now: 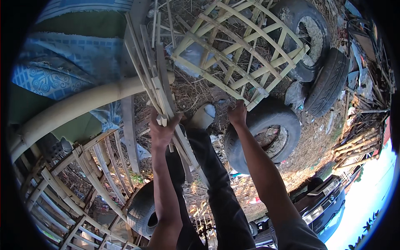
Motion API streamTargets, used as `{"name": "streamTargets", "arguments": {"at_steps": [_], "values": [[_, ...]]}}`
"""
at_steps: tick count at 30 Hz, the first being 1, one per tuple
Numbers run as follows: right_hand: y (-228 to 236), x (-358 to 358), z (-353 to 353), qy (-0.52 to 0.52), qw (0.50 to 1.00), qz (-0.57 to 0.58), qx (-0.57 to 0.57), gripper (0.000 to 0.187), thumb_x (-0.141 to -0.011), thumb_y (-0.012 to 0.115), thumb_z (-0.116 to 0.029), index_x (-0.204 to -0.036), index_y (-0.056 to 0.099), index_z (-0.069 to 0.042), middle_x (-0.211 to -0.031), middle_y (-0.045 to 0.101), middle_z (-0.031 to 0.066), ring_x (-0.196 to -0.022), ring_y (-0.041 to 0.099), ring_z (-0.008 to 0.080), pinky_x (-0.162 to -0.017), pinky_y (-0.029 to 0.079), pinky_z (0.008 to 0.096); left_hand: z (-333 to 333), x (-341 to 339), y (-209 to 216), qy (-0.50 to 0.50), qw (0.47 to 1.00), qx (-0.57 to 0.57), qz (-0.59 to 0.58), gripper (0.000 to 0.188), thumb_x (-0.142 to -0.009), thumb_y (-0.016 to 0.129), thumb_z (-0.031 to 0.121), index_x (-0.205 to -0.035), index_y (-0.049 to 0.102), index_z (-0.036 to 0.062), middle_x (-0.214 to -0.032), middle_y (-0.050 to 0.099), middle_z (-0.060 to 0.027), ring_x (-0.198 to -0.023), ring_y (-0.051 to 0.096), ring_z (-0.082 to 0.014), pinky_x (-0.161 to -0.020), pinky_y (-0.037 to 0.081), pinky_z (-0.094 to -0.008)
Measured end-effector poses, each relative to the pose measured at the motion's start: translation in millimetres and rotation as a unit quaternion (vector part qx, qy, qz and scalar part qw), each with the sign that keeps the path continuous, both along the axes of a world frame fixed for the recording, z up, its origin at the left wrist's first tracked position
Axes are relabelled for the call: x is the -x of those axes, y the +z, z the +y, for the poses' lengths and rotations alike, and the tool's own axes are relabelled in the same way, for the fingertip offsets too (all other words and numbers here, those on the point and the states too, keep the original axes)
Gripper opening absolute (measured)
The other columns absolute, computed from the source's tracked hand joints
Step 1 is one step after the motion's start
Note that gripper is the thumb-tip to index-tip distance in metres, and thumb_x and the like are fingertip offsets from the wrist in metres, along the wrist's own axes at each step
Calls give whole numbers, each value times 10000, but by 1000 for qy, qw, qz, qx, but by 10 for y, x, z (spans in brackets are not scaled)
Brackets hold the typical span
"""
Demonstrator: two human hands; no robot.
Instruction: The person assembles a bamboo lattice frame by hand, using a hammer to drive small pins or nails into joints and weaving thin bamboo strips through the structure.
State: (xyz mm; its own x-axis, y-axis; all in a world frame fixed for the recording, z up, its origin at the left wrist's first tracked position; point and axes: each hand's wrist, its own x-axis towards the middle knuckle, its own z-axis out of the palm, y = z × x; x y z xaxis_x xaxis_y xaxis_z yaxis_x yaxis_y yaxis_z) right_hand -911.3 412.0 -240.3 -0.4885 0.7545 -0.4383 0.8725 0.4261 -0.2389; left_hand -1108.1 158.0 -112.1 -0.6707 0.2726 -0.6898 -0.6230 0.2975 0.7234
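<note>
My left hand (161,127) is closed around a bundle of long split bamboo strips (156,89), which runs up past the thick bamboo pole and down beside my leg. A woven bamboo lattice panel (237,39) with crossed slats lies ahead, tilted, its near corner pointing toward me. At the lattice's near edge my right hand (237,113) is closed, fingers curled against the slat by the corner; the fingertips are hidden. Between my hands shows a pale shoe (203,116) on my foot.
A tyre (260,137) lies close by my right forearm; more tyres (327,83) stand at the far right. A thick bamboo pole (79,95) and blue patterned cloth (62,62) are at left. A slatted bamboo frame (87,179) stands lower left; a dark vehicle (310,208) is at lower right.
</note>
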Motion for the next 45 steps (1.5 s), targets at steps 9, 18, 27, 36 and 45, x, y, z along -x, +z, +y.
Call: {"name": "streamTargets", "arguments": {"at_steps": [9,18,27,36,45], "values": [[1472,571,-1280,-366,620,169,673,770,-964,435,-713,-1358,534,-59,-1174,627,57,-1040,591,150,-932,479,319,542,-30,386,-177,976,95,81,576,-751,849,221,-1181,534,3,-981,666,-133,-871,656,-234,-772,531,-382],[2393,398,-970,-357,598,406,591,666,-883,756,-484,-1262,537,18,-962,670,76,-840,646,143,-743,523,318,1627,-155,1089,-387,919,71,1,629,-744,873,258,-1209,560,-26,-947,695,-131,-798,688,-224,-704,564,-352],[3085,-228,-949,-416,654,500,385,777,-802,846,-411,-1328,518,57,-1190,665,211,-1133,622,268,-978,462,387,2097,-710,1886,-548,834,5,-70,714,-801,849,207,-1351,462,-35,-1215,596,-140,-1051,611,-205,-903,506,-328],[3951,-1336,-1749,-622,505,564,198,597,-851,806,-279,-1311,552,5,-1113,693,153,-1030,668,216,-898,519,369,1931,-2382,2681,-738,664,36,-113,670,-761,837,114,-1323,494,-10,-1129,619,-116,-993,634,-198,-843,540,-328],[4808,-2608,-3016,-775,205,595,60,364,-882,697,-67,-1216,581,21,-1062,690,77,-1020,659,157,-907,533,318,988,-4681,3235,-913,323,-122,-215,729,-752,864,174,-1349,486,-6,-1233,568,-98,-1129,583,-196,-987,470,-355]]}}
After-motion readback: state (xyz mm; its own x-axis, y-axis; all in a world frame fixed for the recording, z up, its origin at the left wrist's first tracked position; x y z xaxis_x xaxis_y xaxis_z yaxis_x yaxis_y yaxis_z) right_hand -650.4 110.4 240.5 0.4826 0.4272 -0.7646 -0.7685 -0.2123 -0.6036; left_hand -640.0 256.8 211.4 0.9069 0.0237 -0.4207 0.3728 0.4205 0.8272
